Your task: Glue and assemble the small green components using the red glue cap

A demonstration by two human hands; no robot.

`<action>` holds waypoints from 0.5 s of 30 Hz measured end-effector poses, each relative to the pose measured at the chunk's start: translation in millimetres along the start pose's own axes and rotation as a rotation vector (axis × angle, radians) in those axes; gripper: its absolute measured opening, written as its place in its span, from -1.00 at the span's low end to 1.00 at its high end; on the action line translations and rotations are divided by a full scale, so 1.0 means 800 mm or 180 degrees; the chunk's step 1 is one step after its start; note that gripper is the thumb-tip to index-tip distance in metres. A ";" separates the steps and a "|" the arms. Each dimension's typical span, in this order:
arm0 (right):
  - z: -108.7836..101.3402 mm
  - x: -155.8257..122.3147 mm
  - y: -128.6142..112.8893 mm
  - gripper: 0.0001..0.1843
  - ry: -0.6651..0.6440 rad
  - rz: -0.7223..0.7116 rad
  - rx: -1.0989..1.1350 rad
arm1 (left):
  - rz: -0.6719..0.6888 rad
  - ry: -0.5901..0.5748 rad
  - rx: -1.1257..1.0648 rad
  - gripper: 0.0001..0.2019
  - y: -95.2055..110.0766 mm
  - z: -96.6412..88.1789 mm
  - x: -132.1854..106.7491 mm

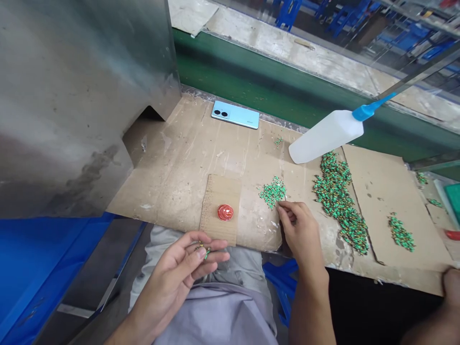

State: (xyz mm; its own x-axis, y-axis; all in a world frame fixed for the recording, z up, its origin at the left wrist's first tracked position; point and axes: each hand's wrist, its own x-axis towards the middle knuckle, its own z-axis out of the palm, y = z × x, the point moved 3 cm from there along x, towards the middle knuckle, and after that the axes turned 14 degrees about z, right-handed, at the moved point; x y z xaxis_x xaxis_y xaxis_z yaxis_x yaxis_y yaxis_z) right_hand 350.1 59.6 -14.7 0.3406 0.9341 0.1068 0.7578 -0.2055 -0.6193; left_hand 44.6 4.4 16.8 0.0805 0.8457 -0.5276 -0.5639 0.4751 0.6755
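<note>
My left hand [183, 268] hovers over my lap, below the table's front edge, its fingers pinched on a few small green parts [205, 250]. My right hand [300, 230] rests on the cardboard-covered table [187, 158], fingertips curled and pinching at the near edge of a small pile of green parts [273, 191]. A much larger heap of the same green parts [338, 201] lies just to the right of that hand. A small red round cap [225, 212] sits on a loose strip of cardboard [221, 191] between my hands.
A light blue phone [235, 114] lies at the table's back. A white squeeze bottle [327, 135] with a blue nozzle lies on its side. Another green pile [400, 233] sits far right. A metal housing [79, 96] looms left; a blue bin [36, 268] below it. Another person's hand [452, 286] shows bottom right.
</note>
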 end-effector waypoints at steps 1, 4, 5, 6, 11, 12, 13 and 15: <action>0.000 0.000 -0.001 -0.71 0.0013 -0.0003 -0.0002 | -0.0012 0.0015 -0.0005 -0.77 0.000 0.002 -0.001; -0.002 0.000 -0.002 -0.73 0.0140 0.0024 0.0004 | -0.0002 0.0004 -0.0029 -0.68 0.001 0.005 -0.004; -0.003 0.001 -0.001 -0.73 0.0205 0.0044 0.0007 | -0.0011 -0.0001 -0.0025 -0.65 0.000 0.006 -0.005; -0.003 0.003 -0.001 -0.74 0.0264 0.0065 0.0007 | -0.0027 -0.0008 -0.0021 -0.63 0.000 0.006 -0.005; 0.008 0.013 -0.003 -0.71 0.0357 0.0135 -0.0022 | -0.0147 -0.0046 -0.0116 -0.61 -0.006 0.001 -0.002; 0.010 0.015 -0.003 -0.71 0.0367 0.0149 -0.0020 | -0.0153 -0.0069 -0.0140 -0.65 -0.007 0.000 -0.001; 0.013 0.016 -0.004 -0.71 0.0377 0.0164 -0.0012 | -0.0152 -0.0121 -0.0156 -0.71 -0.009 -0.001 0.001; 0.016 0.017 -0.004 -0.71 0.0396 0.0200 0.0016 | -0.0110 -0.0264 -0.0170 -0.81 -0.012 -0.002 0.004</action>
State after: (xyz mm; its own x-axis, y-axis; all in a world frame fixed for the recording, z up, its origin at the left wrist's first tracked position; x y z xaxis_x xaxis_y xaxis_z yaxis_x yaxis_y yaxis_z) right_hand 345.5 76.9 -21.2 0.4539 0.8760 0.1631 0.7301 -0.2607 -0.6317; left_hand 49.0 2.1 7.9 0.1673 0.8472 -0.5042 -0.6025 0.4926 0.6279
